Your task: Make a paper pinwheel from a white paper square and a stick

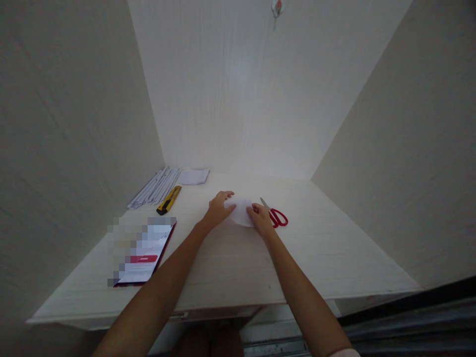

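Between my hands is a small sheet of white paper (241, 213), raised a little over the desk. My left hand (220, 207) grips its left edge, thumb lying on the near face and fingers behind. At the right edge my right hand (261, 216) pinches the paper between thumb and fingers. Red-handled scissors (279, 218) lie just right of my right hand, which hides part of them; their blades point away toward the back wall.
A yellow and black utility knife (169, 200) lies left of my hands. Behind it are a bundle of folded paper strips (156, 188) and a stack of white paper (194, 176). A tablet-like device (148, 255), partly blurred out, rests at front left. Walls enclose the desk (230, 277) on three sides.
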A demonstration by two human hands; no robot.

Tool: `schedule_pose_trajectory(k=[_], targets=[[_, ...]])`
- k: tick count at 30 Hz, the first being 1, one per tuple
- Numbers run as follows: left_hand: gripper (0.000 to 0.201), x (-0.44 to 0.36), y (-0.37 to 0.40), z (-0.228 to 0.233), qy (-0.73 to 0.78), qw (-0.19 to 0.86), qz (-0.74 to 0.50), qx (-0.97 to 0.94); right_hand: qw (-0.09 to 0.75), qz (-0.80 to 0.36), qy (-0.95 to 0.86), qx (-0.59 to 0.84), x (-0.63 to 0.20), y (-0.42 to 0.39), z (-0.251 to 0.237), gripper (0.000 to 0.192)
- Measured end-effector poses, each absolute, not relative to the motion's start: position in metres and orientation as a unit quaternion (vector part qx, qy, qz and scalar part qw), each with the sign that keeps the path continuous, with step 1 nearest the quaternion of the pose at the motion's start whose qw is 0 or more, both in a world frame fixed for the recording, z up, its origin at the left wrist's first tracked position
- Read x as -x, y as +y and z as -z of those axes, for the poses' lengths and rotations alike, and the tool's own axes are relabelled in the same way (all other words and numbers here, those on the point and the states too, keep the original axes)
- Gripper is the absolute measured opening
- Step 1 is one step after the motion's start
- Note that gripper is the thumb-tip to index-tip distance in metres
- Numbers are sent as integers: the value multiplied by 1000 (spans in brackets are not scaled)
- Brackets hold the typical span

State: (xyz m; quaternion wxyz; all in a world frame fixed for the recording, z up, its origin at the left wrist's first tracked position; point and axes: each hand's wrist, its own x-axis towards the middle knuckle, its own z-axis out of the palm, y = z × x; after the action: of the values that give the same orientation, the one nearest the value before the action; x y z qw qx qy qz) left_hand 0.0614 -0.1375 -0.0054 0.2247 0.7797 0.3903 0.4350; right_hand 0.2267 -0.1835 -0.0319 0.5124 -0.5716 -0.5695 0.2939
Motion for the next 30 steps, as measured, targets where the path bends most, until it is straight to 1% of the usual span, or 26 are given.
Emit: schedule_pose_trajectory(k=[3, 6, 10, 13, 17, 19, 21, 26, 30], targets=[[24, -61, -140, 3, 391, 251, -404, -788, 504, -298, -584, 563, -224, -184, 31, 24], [18, -61, -141, 2, 391, 261, -394, -790, 501, -273, -603, 557, -223, -185, 28, 22], [21, -61, -141, 2, 396, 259, -389, -791, 500, -229, -619, 561, -223, -184, 27, 25], [22, -60, -140, 6, 384, 261, -356, -811, 476, -173, -632, 587, -222, -182, 31, 24], [18, -57, -137, 13, 370, 210, -310, -850, 434, -109, -676, 586, -222, -181, 34, 21], [19, -55, -135, 15, 375, 167, -299, -862, 423, -93, -691, 578, -221, -181, 34, 22], [20, -54, -134, 15, 376, 147, -285, -869, 414, -89, -699, 577, -221, -182, 32, 22], [21, -53, -133, 14, 317, 216, -242, -891, 390, -87, -725, 561, -221, -184, 29, 27], [14, -52, -135, 13, 296, 248, -244, -890, 375, -76, -748, 542, -224, -185, 28, 30]])
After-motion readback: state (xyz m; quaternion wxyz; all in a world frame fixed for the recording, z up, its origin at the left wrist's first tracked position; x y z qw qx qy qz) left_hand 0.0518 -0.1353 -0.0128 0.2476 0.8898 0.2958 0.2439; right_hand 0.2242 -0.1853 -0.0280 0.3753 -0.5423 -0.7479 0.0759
